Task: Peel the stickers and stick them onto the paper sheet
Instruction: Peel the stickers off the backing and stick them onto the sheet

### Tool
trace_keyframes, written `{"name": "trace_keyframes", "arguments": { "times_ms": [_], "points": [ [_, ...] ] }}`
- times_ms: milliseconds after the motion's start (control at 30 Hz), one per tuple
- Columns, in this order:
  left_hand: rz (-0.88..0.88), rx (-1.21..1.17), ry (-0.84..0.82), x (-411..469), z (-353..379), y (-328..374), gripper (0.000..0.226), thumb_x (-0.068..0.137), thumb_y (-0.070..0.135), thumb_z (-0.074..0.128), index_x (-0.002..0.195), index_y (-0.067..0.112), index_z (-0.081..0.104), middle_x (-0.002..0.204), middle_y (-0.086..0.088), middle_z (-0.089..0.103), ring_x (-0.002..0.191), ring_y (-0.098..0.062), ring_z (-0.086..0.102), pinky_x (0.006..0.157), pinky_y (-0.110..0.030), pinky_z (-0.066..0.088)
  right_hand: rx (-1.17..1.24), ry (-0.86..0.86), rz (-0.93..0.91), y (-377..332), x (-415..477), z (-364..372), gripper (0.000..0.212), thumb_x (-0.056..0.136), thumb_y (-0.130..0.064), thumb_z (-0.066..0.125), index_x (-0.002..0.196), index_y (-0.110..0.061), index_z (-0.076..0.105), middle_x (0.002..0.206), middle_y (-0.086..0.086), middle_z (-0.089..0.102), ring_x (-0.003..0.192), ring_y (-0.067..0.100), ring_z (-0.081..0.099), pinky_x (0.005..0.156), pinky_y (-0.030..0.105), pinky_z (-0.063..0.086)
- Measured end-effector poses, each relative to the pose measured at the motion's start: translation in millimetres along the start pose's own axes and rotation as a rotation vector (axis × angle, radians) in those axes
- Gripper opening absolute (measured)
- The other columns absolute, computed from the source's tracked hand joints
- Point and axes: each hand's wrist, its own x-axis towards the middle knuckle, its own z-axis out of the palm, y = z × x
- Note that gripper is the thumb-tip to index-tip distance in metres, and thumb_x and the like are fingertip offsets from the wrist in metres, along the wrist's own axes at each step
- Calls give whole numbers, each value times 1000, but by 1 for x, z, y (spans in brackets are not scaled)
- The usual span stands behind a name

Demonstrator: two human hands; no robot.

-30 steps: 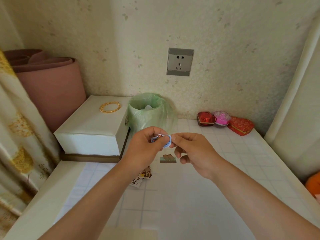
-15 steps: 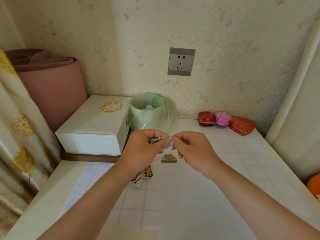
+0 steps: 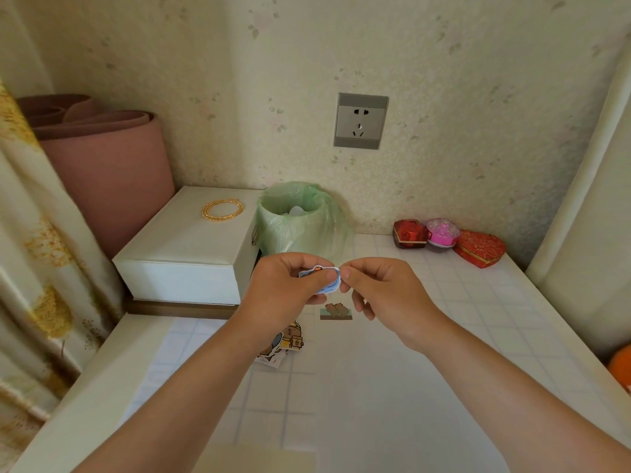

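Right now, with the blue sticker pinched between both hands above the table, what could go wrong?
1. The left hand holds the small blue sticker while the right hand pinches its edge; peeling could tear it or curl it onto a finger.
2. The brown sticker lies flat just below, so the new one might overlap it.
3. If dropped, it may land on the loose sticker pile instead of the paper sheet.

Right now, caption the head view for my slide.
Left hand and right hand pinch a blue sticker above the paper sheet, where one brown sticker lies near a sticker pile.
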Motion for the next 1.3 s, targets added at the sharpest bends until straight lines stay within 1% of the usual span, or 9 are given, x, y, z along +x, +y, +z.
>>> {"name": "trace_keyframes", "arguments": {
  "times_ms": [100, 167, 367, 567, 733, 867, 967, 1100, 1300],
  "points": [
    [-20, -100, -20, -1, 0, 3, 6, 86, 10, 74, 90, 10, 78, 88, -11, 75, 78, -13, 72, 65, -25, 59, 201, -40, 64, -1, 0, -1, 19, 99, -16, 60, 93, -8, 76, 79, 1, 70, 56, 15, 51, 47, 25, 39],
    [-21, -125, -34, -2, -1, 5, 6, 86, 9, 73, 90, 10, 77, 89, -12, 75, 77, -13, 72, 65, -24, 59, 273, -87, 122, -1, 0, -2, 18, 98, -19, 61, 95, -10, 76, 82, 2, 70, 57, 15, 52, 48, 25, 39],
    [4, -71, -24, -2, 0, 4, 6, 86, 9, 74, 89, 12, 78, 88, -11, 75, 79, -15, 73, 66, -25, 60, 207, -69, 123, -1, 0, -4, 14, 95, -18, 66, 91, -9, 76, 79, 2, 70, 56, 14, 50, 47, 25, 39],
    [42, -34, -5, -3, 2, 3, 8, 86, 8, 74, 84, 15, 78, 83, -8, 75, 78, -16, 73, 66, -28, 61, 162, -34, 80, -3, -2, -2, 16, 97, -13, 62, 92, -6, 75, 76, 0, 69, 53, 15, 49, 46, 25, 38],
    [39, 1, 2, -3, 3, 1, 7, 85, 9, 76, 83, 15, 78, 81, -5, 75, 76, -15, 72, 66, -27, 61, 54, 22, 43, -2, -2, 1, 18, 97, -12, 60, 88, -10, 75, 75, -1, 69, 52, 15, 51, 45, 25, 39],
    [25, 31, 19, -1, 1, 0, 3, 83, 13, 77, 84, 16, 78, 82, -5, 75, 78, -19, 73, 67, -28, 61, 149, -28, 104, -1, -2, 0, 16, 96, -20, 64, 91, -11, 76, 82, 0, 71, 57, 17, 54, 48, 27, 41],
    [27, 30, -24, -2, -1, 2, 4, 83, 13, 78, 87, 13, 78, 84, -8, 75, 80, -20, 73, 67, -27, 61, 177, -68, 152, -1, -2, -1, 12, 93, -21, 67, 91, -13, 77, 82, 1, 70, 59, 17, 54, 49, 27, 42],
    [13, -6, -107, -4, -4, 6, 8, 87, 6, 72, 93, 7, 77, 88, -12, 76, 79, -16, 73, 66, -24, 59, 354, -159, 249, -2, -2, -2, 16, 96, -18, 61, 95, -11, 75, 83, 2, 68, 57, 16, 55, 51, 27, 39],
    [-34, -53, -98, -4, -8, 6, 6, 86, 8, 73, 91, 10, 77, 86, -11, 75, 77, -15, 72, 66, -25, 60, 370, -208, 269, -3, -3, -3, 22, 101, -20, 55, 103, -7, 73, 92, 5, 69, 59, 15, 55, 50, 25, 40]
  ]
}}
